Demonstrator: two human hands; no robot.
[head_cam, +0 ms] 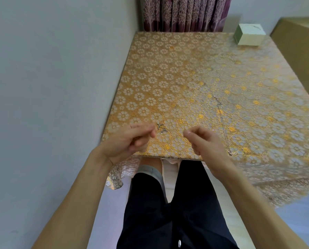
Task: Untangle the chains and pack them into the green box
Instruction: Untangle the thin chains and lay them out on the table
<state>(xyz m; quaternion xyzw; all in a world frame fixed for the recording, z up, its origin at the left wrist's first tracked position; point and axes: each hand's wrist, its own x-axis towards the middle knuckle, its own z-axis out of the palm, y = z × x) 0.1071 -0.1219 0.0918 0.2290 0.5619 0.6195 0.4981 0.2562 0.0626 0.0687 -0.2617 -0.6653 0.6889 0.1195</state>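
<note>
Partway, I judge: one chain (220,112) lies stretched out on the bench (168,60), while a small knot (161,128) sits just beside the left hand (130,141). The right hand (207,142) is near. Both hands' fingers (146,130) are curled narrow; whether they pinch a strand, I cannot tell. The green box (249,34) stands at the far corner, well apart, so packing seems not yet begun.

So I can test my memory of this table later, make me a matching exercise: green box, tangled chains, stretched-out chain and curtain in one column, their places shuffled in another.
Things
1. green box
2. tangled chains
3. stretched-out chain
4. curtain

Places
A. behind the far edge of the table
B. between the left hand and the right hand, by the near edge
C. on the table's far right corner
D. lying along the table's right half, running to the near edge

Pairs: 1-C, 2-B, 3-D, 4-A
</note>
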